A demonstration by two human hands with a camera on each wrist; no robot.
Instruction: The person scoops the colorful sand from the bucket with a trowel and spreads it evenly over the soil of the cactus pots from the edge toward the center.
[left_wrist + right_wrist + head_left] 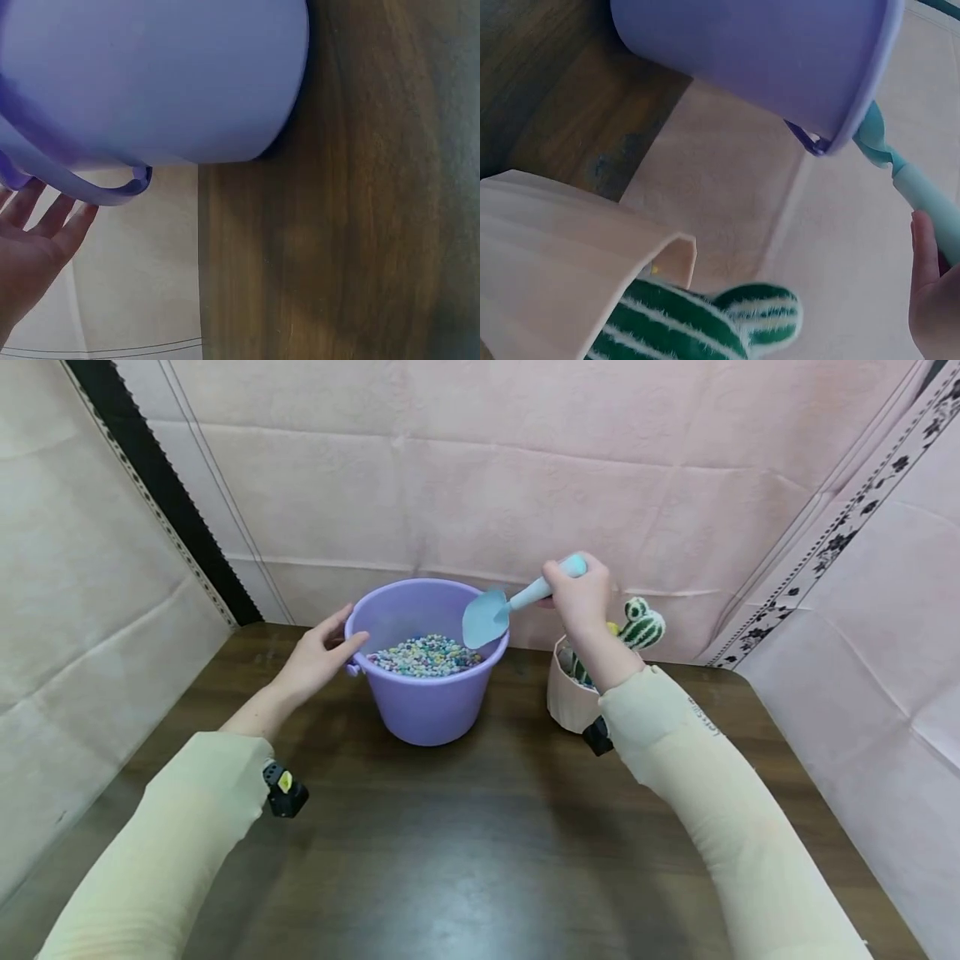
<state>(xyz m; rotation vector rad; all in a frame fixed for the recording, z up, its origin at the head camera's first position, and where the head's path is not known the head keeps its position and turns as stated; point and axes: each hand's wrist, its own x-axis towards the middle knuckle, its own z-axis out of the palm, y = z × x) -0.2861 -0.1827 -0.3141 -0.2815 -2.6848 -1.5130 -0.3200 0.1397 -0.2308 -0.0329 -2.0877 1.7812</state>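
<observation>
A purple bucket (427,710) stands on the table, partly filled with small multicoloured beads (426,657). My left hand (318,652) holds its left rim, thumb over the edge and fingers along the outside. In the left wrist view those fingers (56,225) lie by the bucket's handle (97,191). Above the right rim, my right hand (585,597) grips the handle of a light blue toy shovel (486,618). The shovel tilts down to the left, its blade over the bucket's opening. No beads can be made out on the blade.
To the right of the bucket is a pale pot (567,697) with a knitted cactus (642,628), beneath my right forearm. Light cloth hangs (465,502) behind and on both sides of the brown wooden table (450,835).
</observation>
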